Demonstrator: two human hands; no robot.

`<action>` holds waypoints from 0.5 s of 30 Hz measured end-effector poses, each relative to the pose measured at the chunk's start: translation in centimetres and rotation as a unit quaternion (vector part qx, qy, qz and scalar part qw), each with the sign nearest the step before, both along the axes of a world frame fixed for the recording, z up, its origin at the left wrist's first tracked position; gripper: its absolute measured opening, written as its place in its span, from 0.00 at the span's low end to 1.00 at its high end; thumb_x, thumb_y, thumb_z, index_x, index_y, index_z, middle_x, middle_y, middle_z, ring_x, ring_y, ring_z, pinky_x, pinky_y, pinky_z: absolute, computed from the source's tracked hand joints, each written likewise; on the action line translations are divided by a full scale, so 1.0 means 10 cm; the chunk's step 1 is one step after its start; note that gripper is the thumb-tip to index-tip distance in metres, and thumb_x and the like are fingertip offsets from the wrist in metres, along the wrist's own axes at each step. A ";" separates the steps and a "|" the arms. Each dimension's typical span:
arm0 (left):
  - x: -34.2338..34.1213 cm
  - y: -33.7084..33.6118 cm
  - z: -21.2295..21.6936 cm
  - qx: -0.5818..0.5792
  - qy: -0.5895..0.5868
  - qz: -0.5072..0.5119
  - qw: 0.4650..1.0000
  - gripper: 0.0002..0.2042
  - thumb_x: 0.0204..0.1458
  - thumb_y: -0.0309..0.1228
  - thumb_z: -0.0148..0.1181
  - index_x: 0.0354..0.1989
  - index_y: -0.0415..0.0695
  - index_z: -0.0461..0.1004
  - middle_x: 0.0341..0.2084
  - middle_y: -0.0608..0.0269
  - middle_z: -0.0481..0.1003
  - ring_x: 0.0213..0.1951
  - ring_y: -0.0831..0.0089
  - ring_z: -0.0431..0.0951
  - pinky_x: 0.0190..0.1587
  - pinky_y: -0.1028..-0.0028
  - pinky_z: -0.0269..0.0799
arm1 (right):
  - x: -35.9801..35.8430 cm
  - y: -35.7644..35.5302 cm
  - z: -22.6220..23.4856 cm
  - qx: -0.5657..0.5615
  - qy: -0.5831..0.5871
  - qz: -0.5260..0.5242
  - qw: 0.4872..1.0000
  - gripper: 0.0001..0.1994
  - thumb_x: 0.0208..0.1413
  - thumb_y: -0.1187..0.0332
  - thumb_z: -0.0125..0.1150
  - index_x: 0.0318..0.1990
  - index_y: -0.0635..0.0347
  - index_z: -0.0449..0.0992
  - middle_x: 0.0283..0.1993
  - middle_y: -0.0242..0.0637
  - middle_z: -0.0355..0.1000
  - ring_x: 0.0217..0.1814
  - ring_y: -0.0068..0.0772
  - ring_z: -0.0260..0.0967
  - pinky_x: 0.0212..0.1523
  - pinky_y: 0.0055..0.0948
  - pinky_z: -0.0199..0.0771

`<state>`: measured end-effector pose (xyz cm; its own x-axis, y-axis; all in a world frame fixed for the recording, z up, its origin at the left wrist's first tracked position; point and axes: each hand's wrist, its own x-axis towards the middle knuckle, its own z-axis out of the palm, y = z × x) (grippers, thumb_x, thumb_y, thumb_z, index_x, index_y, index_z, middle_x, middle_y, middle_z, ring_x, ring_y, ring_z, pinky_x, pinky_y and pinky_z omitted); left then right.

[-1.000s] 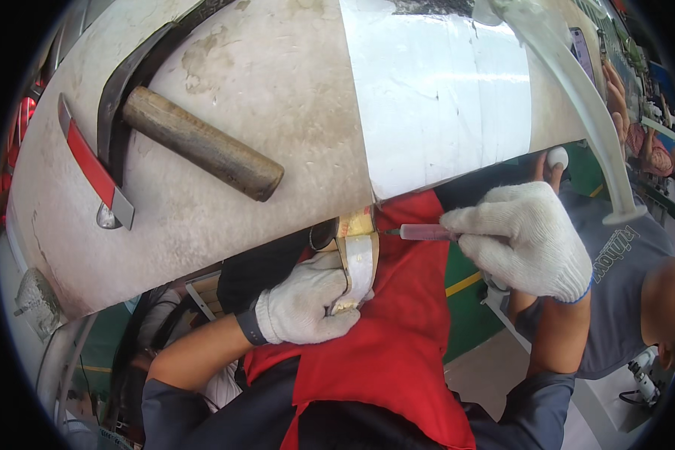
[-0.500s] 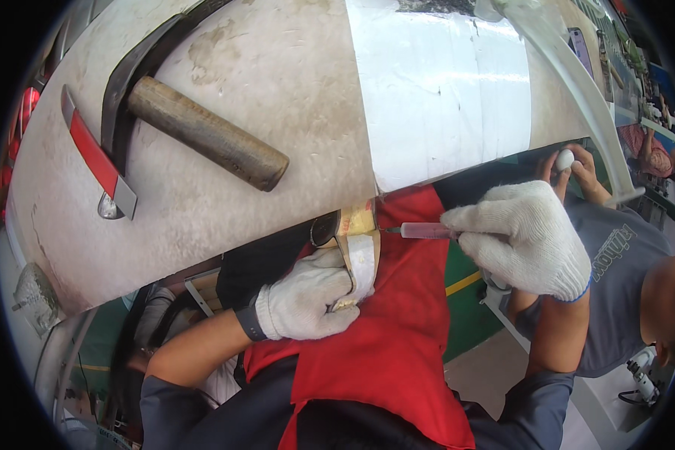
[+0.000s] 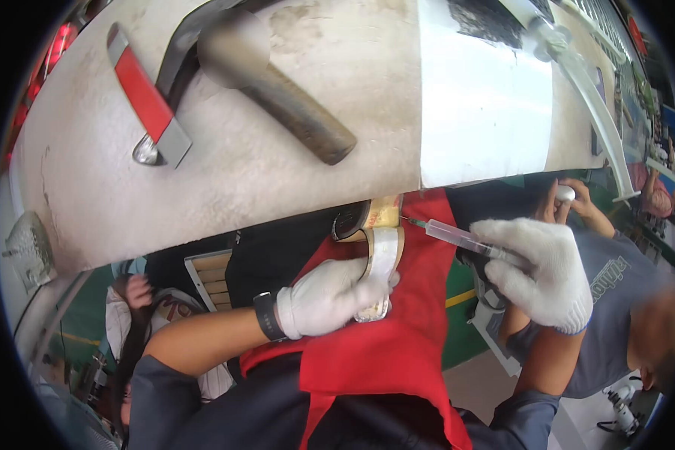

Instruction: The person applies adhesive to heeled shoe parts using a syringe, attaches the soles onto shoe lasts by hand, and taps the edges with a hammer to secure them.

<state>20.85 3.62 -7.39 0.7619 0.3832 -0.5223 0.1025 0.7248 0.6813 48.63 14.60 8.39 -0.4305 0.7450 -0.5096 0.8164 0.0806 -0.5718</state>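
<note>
Syringe (image 3: 457,237) now angles down from your gloved right hand (image 3: 540,274), which grips it; your left hand (image 3: 330,296) still clasps the pale curved strip (image 3: 380,270).

1. Both hands, left (image 3: 330,296) and right (image 3: 544,270), are covered in white knitted cloth gloves, matt and nubbly.
2. The syringe (image 3: 457,238) is seen as clear, glossy plastic.
3. The apron (image 3: 397,337) is matt red cloth.
4. The table (image 3: 225,157) is dull, stained and scuffed.
5. The hammer (image 3: 277,94) handle looks like worn wood.
</note>
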 end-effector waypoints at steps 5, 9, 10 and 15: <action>0.24 -0.12 -0.10 -0.021 -0.015 0.150 0.988 0.23 0.75 0.35 0.56 0.69 0.30 0.70 0.53 0.49 0.83 0.55 0.64 0.88 0.60 0.64 0.83 | -0.10 -0.02 -0.01 0.010 0.046 0.056 0.997 0.26 0.54 0.85 0.73 0.62 0.63 0.87 0.44 0.49 0.85 0.40 0.45 0.85 0.42 0.37 0.85; 0.34 -0.14 -0.15 0.066 0.023 0.154 0.986 0.20 0.72 0.28 0.53 0.69 0.34 0.71 0.53 0.46 0.84 0.55 0.56 0.89 0.59 0.59 0.83 | -0.24 0.02 -0.03 -0.011 0.006 0.098 0.995 0.24 0.54 0.83 0.75 0.60 0.60 0.89 0.42 0.47 0.85 0.38 0.44 0.85 0.39 0.36 0.84; 0.33 -0.12 -0.18 0.107 0.032 0.140 0.984 0.20 0.70 0.27 0.53 0.69 0.35 0.72 0.53 0.44 0.84 0.55 0.52 0.88 0.59 0.57 0.83 | -0.25 0.03 -0.07 -0.013 0.004 0.105 0.994 0.24 0.54 0.83 0.75 0.60 0.60 0.89 0.42 0.47 0.85 0.38 0.44 0.85 0.39 0.36 0.84; 0.38 -0.20 -0.30 0.297 0.116 0.142 0.937 0.20 0.68 0.26 0.54 0.67 0.39 0.76 0.52 0.39 0.83 0.53 0.42 0.85 0.59 0.51 0.82 | -0.37 0.12 -0.12 0.004 0.000 0.166 0.986 0.20 0.56 0.80 0.76 0.58 0.59 0.90 0.35 0.41 0.82 0.33 0.40 0.83 0.36 0.35 0.83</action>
